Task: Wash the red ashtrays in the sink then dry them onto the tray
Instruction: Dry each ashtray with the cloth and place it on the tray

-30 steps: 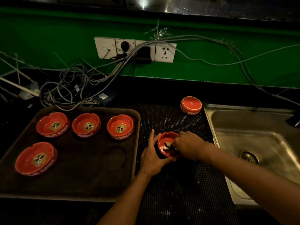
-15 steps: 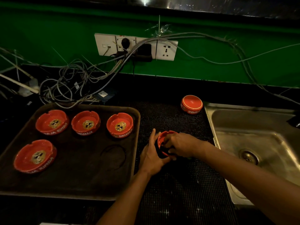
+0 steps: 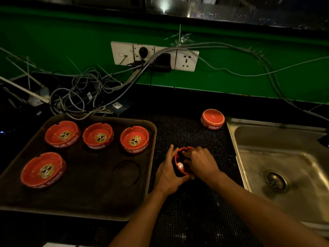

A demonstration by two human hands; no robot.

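A person's left hand (image 3: 168, 172) cups a red ashtray (image 3: 180, 162) tipped on its edge over the black dotted mat (image 3: 194, 211) on the worktop (image 3: 178, 102), fingers curled round its outer wall, while the right hand (image 3: 201, 162) reaches into the bowl, fingers bent inside it; what they press there is too dark to tell. The mat lies in the strip between the brown tray (image 3: 99, 193) at left and the steel sink (image 3: 284, 168) at right, with bare mat on the near side of the hands. On the tray stand four ashtrays, one at the near left (image 3: 43, 169) and three in a far row (image 3: 62, 133) (image 3: 98, 135) (image 3: 134, 139), leaving its near right part open. A sixth ashtray (image 3: 212, 119) sits upside down by the sink's far corner. Behind, cables (image 3: 85, 97) trail from wall sockets (image 3: 154, 56) on the green wall. Compared with a second earlier, the held ashtray is tilted more steeply and the right hand covers more of it
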